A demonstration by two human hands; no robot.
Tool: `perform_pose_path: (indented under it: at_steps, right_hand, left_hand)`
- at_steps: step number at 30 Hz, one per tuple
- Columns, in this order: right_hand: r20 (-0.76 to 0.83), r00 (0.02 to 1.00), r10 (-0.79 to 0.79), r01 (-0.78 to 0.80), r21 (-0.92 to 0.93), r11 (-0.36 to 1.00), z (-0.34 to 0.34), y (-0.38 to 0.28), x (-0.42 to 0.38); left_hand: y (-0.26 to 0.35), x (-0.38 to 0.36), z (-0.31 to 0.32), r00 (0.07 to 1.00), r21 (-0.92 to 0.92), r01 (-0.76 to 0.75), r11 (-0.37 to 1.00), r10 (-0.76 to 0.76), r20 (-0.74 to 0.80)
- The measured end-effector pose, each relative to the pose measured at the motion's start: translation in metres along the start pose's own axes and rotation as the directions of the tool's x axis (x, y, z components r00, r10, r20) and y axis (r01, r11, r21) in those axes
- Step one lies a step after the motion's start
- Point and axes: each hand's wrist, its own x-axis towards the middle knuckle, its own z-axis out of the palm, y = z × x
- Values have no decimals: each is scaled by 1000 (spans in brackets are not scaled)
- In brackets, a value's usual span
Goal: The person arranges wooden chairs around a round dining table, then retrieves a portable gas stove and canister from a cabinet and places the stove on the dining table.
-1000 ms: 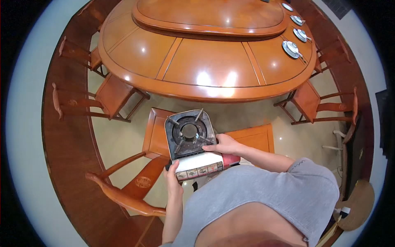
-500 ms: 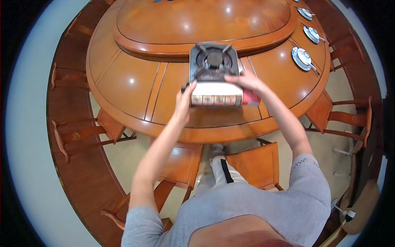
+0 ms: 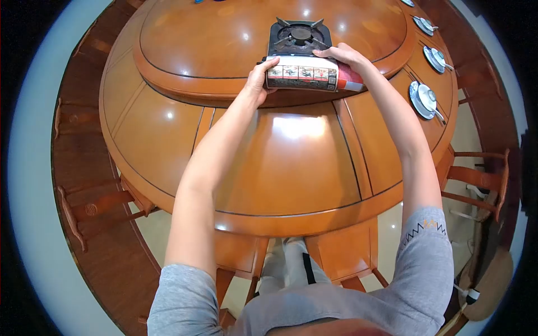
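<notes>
Both my hands hold a portable gas stove (image 3: 301, 36) out at arm's length. It has a black burner top with metal pot supports and a white front with a printed label and a red end. My left hand (image 3: 261, 78) grips its left front corner, thumb on top and fingers underneath. On the right, my right hand (image 3: 343, 56) clasps the edge, thumb on the top and the other fingers hidden behind the side. In this view the stove overlaps the near part of the raised round turntable (image 3: 202, 42).
The turntable sits on a large wooden round table (image 3: 162, 140). Along the right edge stand several place settings, the nearest a plate with a bowl and spoon (image 3: 427, 98). Wooden chairs surround the table, such as a chair (image 3: 95, 210) at left and another chair (image 3: 476, 178) at right.
Both hands have carried the stove forward, from over the near tabletop to over the turntable. My arms are stretched further out, and my body has come closer to the table.
</notes>
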Motion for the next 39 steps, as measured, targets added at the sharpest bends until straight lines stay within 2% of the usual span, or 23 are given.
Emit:
perform_pose_path:
  at_steps: [3,10,12,15,16,18,20,21,22,23,24,26,27,28,29,30,31,33,34,35,37,38,39]
  right_hand:
    - [-2,1000,-28,29,43,999,1,1,7]
    - [-48,992,-116,114,-26,993,-2,-1,47]
    - [-95,985,-146,135,-116,984,1,-7,65]
    - [-235,947,-218,105,-413,905,-3,-11,78]
    - [-282,922,-265,91,-507,857,-2,-13,86]
    - [-296,909,-293,77,-573,816,5,-23,70]
    - [-391,795,-464,45,-724,688,12,-29,58]
    - [-457,691,-559,-62,-809,585,22,-29,49]
    - [-448,692,-565,-47,-810,584,32,-25,36]
    - [-472,445,-761,81,-825,559,43,-15,28]
    - [-477,147,-867,196,-845,498,57,-6,13]
    - [-475,239,-847,389,-752,532,96,19,-47]
    - [-437,102,-893,487,-761,428,116,39,-72]
    - [-424,179,-888,532,-717,450,135,61,-104]
    - [-422,283,-861,528,-681,507,155,85,-140]
    - [-458,385,-802,506,-621,598,178,114,-169]
    - [-477,447,-757,503,-565,654,197,133,-203]
    - [-487,567,-664,477,-464,747,233,170,-274]
    - [-480,616,-625,462,-422,780,252,184,-305]
    - [-452,669,-589,463,-367,807,272,197,-335]
    - [-338,800,-496,449,-211,868,317,215,-396]
    - [-246,863,-440,426,-112,898,339,218,-425]
    - [-141,873,-467,460,-80,884,358,215,-452]
  left_hand:
    - [-4,18,-6,998,-23,-13,1000,14,54]
    - [6,44,-9,996,51,-88,995,88,14]
    - [10,52,-14,990,34,-143,989,144,-12]
    - [2,55,-18,988,-21,-156,987,156,-13]
    - [-1,59,-23,975,-63,-222,973,222,-4]
    - [-14,67,-33,957,-101,-289,952,290,-4]
    - [-28,72,-38,950,-40,-297,954,291,-109]
    - [-32,62,-38,941,-4,-309,951,305,-150]
    - [-38,49,-39,928,-2,-326,945,320,-193]
    - [-41,23,-33,923,28,-288,957,285,-258]
    - [-44,-9,-31,912,54,-248,967,252,-323]
    - [-74,-52,-54,940,159,41,986,16,-341]
    - [-105,-77,-70,919,317,-30,948,151,-365]
    - [-138,-102,-87,886,472,-89,877,286,-365]
    - [-164,-127,-107,891,556,-78,828,308,-334]
    - [-179,-155,-129,899,637,-66,768,323,-296]
    - [-177,-183,-144,893,633,-61,772,326,-311]
    - [-173,-254,-170,956,642,14,767,179,-234]
    - [-166,-289,-183,947,724,-51,688,264,-184]
    - [-164,-316,-204,941,796,-79,600,309,-140]
    - [-142,-387,-218,901,837,-98,538,406,-155]
    - [-124,-431,-215,897,868,-25,495,394,-200]
    - [-126,-467,-228,873,855,-83,511,451,-185]
